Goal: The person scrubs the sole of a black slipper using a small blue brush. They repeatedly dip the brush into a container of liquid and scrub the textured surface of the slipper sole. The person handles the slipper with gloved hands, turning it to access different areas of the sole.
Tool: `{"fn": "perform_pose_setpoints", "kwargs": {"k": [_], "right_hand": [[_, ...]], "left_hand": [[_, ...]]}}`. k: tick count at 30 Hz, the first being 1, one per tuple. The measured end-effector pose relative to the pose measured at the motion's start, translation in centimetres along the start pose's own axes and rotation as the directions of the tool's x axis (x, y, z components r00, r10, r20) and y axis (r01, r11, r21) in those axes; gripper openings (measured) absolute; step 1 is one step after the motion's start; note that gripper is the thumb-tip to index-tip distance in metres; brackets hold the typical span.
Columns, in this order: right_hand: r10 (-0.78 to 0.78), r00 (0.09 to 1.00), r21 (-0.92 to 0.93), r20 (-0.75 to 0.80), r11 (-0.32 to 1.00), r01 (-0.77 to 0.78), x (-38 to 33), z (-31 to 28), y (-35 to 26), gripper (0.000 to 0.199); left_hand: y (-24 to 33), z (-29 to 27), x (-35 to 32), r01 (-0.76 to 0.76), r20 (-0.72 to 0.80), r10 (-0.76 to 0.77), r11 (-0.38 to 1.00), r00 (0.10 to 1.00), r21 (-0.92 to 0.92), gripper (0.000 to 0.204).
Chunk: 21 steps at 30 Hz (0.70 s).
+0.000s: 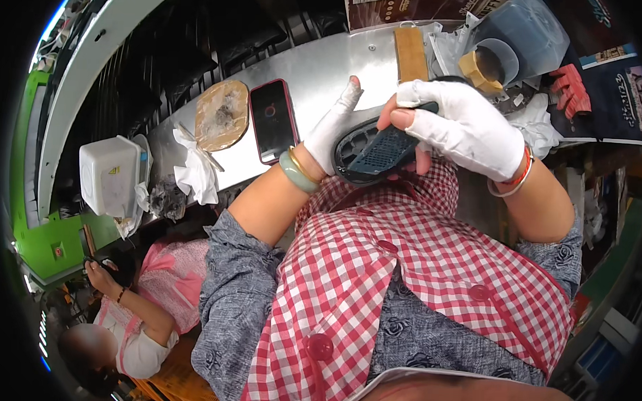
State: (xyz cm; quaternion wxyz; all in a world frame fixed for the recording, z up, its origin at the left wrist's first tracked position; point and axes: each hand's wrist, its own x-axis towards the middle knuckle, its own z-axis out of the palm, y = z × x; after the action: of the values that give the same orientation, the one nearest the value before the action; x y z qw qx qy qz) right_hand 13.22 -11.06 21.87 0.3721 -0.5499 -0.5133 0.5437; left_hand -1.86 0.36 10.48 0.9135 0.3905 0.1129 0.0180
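Observation:
A dark shoe sole [352, 146] lies tilted in front of my chest, its rounded end toward the left with open cells inside the rim. My left hand [332, 134], in a white glove with bare fingertips, supports it from beneath; the thumb sticks up, and the other fingers are mostly hidden under the sole. A dark mesh-patterned insert [385, 152] lies over part of the cells. My right hand [459, 127], gloved the same way, pinches near the insert's upper edge with thumb and forefinger. The sole's far end is covered by that hand.
On the metal bench [322, 79] lie a phone [272, 121], a round brown board [223, 116], crumpled white cloth [196, 171] and a tan strip [411, 54]. Clear tubs [517, 41] and a red glove [571, 91] are at right. A co-worker [144, 307] sits at lower left.

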Motion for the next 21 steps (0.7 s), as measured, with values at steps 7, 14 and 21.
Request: {"fn": "perform_pose_setpoints", "kwargs": {"k": [7, 14, 21], "right_hand": [[0.056, 0.996, -0.026, 0.062, 0.998, -0.054, 0.9, 0.8, -0.7, 0.024], [0.012, 0.999, -0.025, 0.045, 1.000, -0.010, 0.6, 0.1, 0.0, 0.023], [0.023, 1.000, 0.029, 0.014, 0.999, -0.023, -1.1, -2.3, 1.8, 0.022]], "left_hand": [[0.9, -0.3, -0.8, 0.204, 0.111, -0.205, 0.979, 0.973, 0.012, 0.100], [1.0, -0.9, -0.3, 0.267, 0.198, -0.239, 0.955, 0.951, -0.129, 0.093], [0.3, -1.5, -0.3, 0.281, 0.106, -0.263, 0.934, 0.959, -0.221, 0.096]]}}
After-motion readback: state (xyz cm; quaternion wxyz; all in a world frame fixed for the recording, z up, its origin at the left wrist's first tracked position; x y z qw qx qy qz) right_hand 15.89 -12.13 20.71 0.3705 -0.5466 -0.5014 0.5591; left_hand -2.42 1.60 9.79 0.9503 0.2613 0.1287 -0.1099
